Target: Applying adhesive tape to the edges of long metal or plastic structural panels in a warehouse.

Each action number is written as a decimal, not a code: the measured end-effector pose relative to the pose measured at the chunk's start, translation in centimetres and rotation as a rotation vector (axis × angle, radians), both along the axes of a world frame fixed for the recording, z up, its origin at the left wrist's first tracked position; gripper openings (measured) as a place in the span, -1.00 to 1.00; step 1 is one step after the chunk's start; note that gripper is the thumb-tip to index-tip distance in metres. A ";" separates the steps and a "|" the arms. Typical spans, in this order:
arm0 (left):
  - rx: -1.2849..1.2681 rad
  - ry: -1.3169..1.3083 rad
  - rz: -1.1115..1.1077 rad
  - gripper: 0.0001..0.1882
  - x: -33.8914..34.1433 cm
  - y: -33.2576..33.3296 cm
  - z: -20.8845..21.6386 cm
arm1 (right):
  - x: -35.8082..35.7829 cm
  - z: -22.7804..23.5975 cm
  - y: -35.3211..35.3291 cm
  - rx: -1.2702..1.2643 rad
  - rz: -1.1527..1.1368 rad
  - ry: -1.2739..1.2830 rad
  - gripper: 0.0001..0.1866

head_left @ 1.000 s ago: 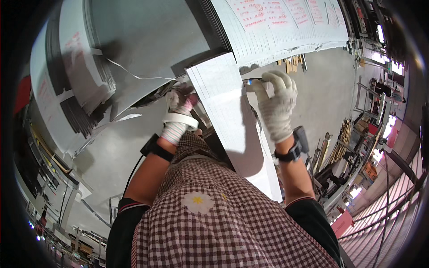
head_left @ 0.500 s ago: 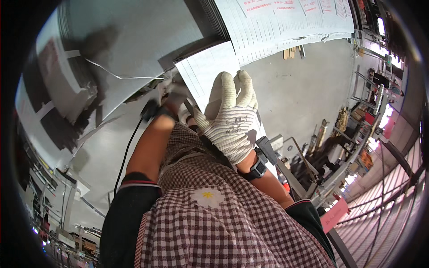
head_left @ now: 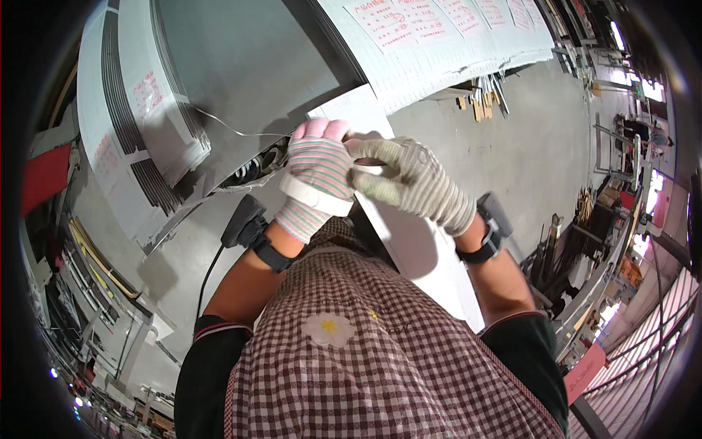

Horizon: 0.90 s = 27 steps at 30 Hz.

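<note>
My left hand wears a striped glove with pink fingertips, and a white band runs around it. Its fingers are curled down near the upper end of a long white board; whatever they may hold is hidden. Just beside it, my right hand, in a grey-and-cream striped glove, reaches across the board. Its thumb and forefinger bend in to meet the left fingers. Their tips are closed in against the left glove, and I cannot make out anything between them.
Beyond my hands lies a large dark grey panel. Stacks of white-wrapped panels with paper labels stand at the far right, and more wrapped panels at the left. Wood strips lie on the floor. A black cable hangs beside my left forearm.
My right hand has lifted from lying spread on the white board and bent its fingers toward the left. My left hand, blurred and lower before, has come up to meet it.
</note>
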<state>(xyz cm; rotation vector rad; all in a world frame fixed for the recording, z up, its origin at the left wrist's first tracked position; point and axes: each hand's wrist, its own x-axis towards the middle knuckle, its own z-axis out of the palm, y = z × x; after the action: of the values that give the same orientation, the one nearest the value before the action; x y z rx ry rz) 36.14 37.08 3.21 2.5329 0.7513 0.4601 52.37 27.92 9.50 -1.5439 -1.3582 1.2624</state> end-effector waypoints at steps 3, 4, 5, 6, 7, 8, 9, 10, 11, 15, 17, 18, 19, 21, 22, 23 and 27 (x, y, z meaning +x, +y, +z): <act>0.018 -0.152 -0.096 -0.39 0.3 0.7 -0.5 | 3.3 2.5 0.5 -0.197 0.154 -0.361 -0.65; 0.055 -0.121 -0.166 -0.37 0.2 0.8 -0.9 | 4.5 2.9 0.7 -0.204 0.235 -0.457 -0.66; -0.015 -0.152 -0.163 -0.33 0.3 0.9 -1.2 | 5.7 3.1 0.9 -0.280 0.231 -0.554 -0.67; -0.029 -0.186 -0.173 -0.33 0.4 0.9 -1.7 | 6.7 2.7 1.0 -0.276 0.221 -0.629 -0.68; -0.056 -0.197 -0.175 -0.33 0.4 0.9 -2.0 | 7.6 1.8 1.2 -0.348 0.208 -0.746 -0.67; -0.080 -0.207 -0.173 -0.33 0.4 1.0 -2.4 | 8.0 0.2 1.5 -0.337 0.195 -0.714 -0.67; -0.106 -0.207 -0.156 -0.39 0.4 1.0 -2.6 | 7.8 -2.2 1.9 -0.403 0.172 -0.722 -0.66; -0.105 -0.215 -0.168 -0.42 0.4 1.0 -2.8 | 7.6 -4.9 2.2 -0.467 0.149 -0.727 -0.66; -0.106 -0.220 -0.183 -0.45 0.4 1.1 -2.9 | 7.2 -7.8 2.5 -0.515 0.117 -0.755 -0.64; -0.062 -0.246 -0.191 -0.56 0.5 1.6 -2.6 | 7.2 -15.5 0.9 -0.548 0.002 -0.533 -0.56; -0.090 -0.201 -0.198 -0.54 0.6 1.6 -2.6 | 7.5 -15.9 -1.1 -0.541 -0.244 -0.099 -0.51; -0.138 -0.199 -0.227 -0.55 0.6 1.5 -2.7 | 7.6 -15.5 -2.0 -0.584 -0.345 0.107 -0.49; -0.098 -0.229 -0.241 -0.55 0.6 1.5 -2.8 | 7.6 -15.3 -2.2 -0.644 -0.497 0.254 -0.46; -0.067 -0.227 -0.239 -0.57 0.6 1.3 -3.1 | 7.2 -14.6 -2.1 -0.538 -0.499 0.209 -0.41; -0.058 -0.216 -0.239 -0.59 0.5 1.2 -3.2 | 6.6 -14.7 -1.4 -0.561 -0.474 0.175 -0.39; -0.062 -0.192 -0.224 -0.60 0.4 1.1 -3.3 | 6.6 -14.6 -1.2 -0.574 -0.376 -0.195 -0.46; 0.091 -0.055 -0.209 -0.59 0.2 0.8 -1.9 | 6.3 -13.7 -2.4 -0.379 -0.398 -0.689 -0.65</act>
<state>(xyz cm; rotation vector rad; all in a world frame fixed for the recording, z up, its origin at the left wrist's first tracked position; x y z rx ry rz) 36.35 37.93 1.33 2.6351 0.4480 0.4995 58.64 25.56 -4.16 -2.5265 -1.1312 0.7856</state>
